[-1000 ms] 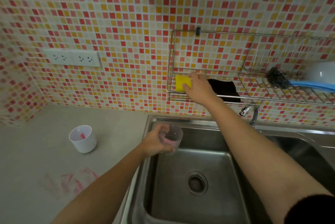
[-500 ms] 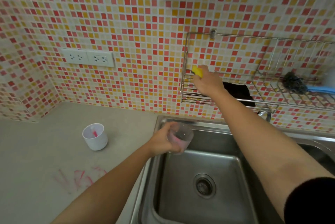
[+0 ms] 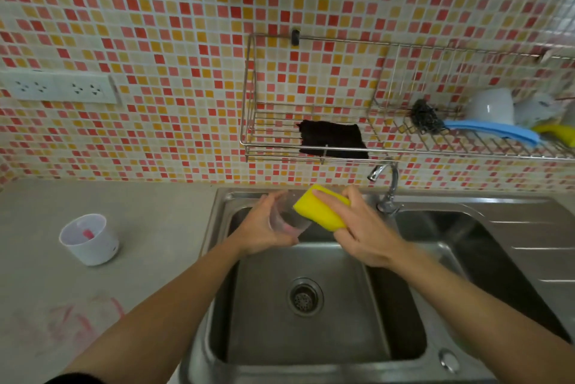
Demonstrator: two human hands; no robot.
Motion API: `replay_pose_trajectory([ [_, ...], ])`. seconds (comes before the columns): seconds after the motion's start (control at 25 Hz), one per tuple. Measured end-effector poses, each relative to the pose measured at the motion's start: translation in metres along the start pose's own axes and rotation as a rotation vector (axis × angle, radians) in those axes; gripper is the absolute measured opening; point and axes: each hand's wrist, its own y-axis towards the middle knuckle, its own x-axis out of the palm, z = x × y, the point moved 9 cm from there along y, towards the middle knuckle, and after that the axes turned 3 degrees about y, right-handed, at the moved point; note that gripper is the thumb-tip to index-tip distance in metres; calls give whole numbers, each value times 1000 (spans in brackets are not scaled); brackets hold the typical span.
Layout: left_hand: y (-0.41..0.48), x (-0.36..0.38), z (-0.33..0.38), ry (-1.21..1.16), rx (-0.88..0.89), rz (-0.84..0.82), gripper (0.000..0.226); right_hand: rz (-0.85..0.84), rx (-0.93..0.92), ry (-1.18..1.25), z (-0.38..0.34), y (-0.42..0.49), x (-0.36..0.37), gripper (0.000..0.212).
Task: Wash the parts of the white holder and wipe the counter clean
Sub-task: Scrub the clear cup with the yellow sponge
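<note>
- Grey counter (image 3: 155,228) carries the white holder (image 3: 90,240) (pink inside) and pink smears (image 3: 81,321).
- Over the sink (image 3: 342,321), the left hand (image 3: 264,228) curls its fingers (image 3: 268,201) round the clear cup (image 3: 286,222); the right hand (image 3: 364,234) grips the yellow sponge (image 3: 320,208) at its rim.
- Hard scrubbing could knock the slippery cup loose.

The wall (image 3: 186,26) above the sink (image 3: 311,340) has small red, orange, yellow and cream squares. The sink is shiny grey. Over it, the sponge (image 3: 320,209) is bright yellow and the cup (image 3: 284,223) is clear with some pink. Left of the sink, the holder (image 3: 90,240) is white, pink inside, and the grey surface (image 3: 155,222) has pink smears (image 3: 81,321).
</note>
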Motion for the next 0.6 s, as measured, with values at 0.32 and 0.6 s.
replay_pose_trajectory([
  [0.32,14,14,22,83,84,132,92,11,-247,-602,29,4,20,79],
  [0.6,14,9,34,294,213,271,89,192,-607,-898,11,6,37,42],
])
